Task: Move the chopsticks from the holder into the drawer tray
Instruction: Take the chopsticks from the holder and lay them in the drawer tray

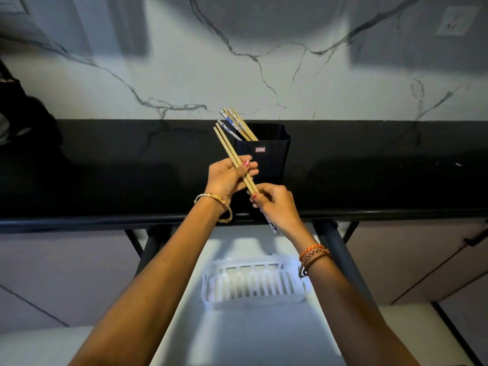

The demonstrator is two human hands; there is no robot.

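Both hands grasp chopsticks above the black table (105, 167): the left hand (227, 178) grips a tan pair (232, 159), the right hand (274, 204) another. More chopsticks (239, 125) lean in the black holder (266, 157). The white drawer tray (250, 283) sits below.

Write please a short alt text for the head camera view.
Both hands, left hand and right hand, hold wooden chopsticks before a black holder on a dark counter. Below, a white tray sits in an open drawer.
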